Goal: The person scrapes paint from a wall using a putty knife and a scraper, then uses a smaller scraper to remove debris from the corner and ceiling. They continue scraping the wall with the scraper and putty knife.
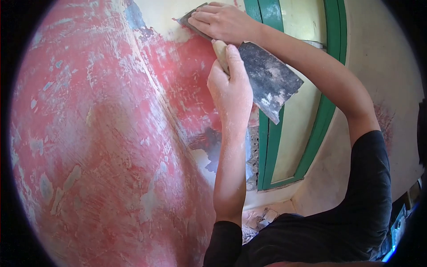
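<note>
My left hand (231, 89) is closed around the pale handle of a plastering trowel (273, 80). Its wide dark blade, smeared with whitish residue, sticks out to the right in front of the window frame. Higher up, my right hand (222, 21) lies over a thin, dark, flat scraper (192, 20), its fingers pressing it against the wall near the border of cream and red paint. How the scraper's far side meets the wall is hidden under the fingers. Pale dust coats my left wrist and forearm.
The red wall (111, 133) is patchy, with scraped grey and white spots. A ridge or corner (153, 80) runs down it. A green window frame (329, 89) stands to the right, beside a pale wall (378, 58). Rubble (267, 217) lies low behind my arms.
</note>
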### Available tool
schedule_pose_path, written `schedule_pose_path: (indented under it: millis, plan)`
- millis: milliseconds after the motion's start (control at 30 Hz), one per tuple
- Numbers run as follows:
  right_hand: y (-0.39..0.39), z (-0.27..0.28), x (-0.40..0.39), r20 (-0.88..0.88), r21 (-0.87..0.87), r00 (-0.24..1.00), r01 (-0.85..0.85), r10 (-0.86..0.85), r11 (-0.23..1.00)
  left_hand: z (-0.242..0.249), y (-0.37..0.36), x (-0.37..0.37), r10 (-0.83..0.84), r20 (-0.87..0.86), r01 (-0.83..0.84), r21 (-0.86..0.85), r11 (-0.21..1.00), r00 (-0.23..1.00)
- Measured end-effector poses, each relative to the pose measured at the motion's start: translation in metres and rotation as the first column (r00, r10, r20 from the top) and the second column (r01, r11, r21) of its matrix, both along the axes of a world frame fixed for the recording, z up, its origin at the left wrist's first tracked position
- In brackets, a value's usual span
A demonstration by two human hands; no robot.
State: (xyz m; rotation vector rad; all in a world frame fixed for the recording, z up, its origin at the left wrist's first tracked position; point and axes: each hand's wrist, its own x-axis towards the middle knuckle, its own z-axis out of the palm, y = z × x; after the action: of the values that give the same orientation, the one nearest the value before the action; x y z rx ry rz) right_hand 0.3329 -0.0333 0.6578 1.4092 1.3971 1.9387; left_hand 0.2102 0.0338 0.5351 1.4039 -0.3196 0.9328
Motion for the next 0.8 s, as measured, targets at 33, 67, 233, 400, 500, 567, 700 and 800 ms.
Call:
schedule_pose_path:
  millis: [33,67,233,400,500,567,700,800]
  plan:
    - [-0.002,-0.003,-0.006,-0.026,-0.017,0.993,0.111,-0.112,0.994,-0.003,0.001,0.002,-0.03,0.049,0.031,-0.034,0.999,0.998]
    - [-0.003,-0.002,-0.012,-0.047,-0.035,0.974,0.22,-0.221,0.975,-0.005,0.004,0.003,-0.056,0.101,0.063,-0.065,0.996,0.993]
    - [0.002,0.003,-0.007,-0.066,-0.033,0.978,0.196,-0.198,0.98,0.003,0.014,0.0,-0.111,0.015,0.111,-0.01,0.994,0.994]
    - [0.003,-0.009,-0.008,-0.015,-0.058,0.98,0.199,-0.2,0.978,-0.009,0.013,0.004,-0.025,0.076,0.027,-0.028,0.999,0.997]
    - [0.017,-0.003,-0.004,-0.006,-0.024,0.984,0.177,-0.177,0.984,-0.007,0.018,0.003,-0.012,0.017,0.012,-0.033,0.999,1.0]
    - [0.018,-0.002,-0.003,-0.079,-0.019,0.985,0.15,-0.151,0.989,-0.002,0.021,-0.001,-0.015,0.016,0.016,-0.031,0.999,1.0]
    - [0.011,-0.01,-0.011,-0.054,-0.05,0.981,0.184,-0.187,0.982,-0.013,0.023,-0.005,-0.031,-0.042,0.031,-0.01,0.999,0.999]
    - [0.017,-0.007,-0.009,-0.076,-0.041,0.979,0.186,-0.188,0.982,-0.009,0.024,-0.004,-0.046,-0.05,0.046,-0.005,0.999,0.998]
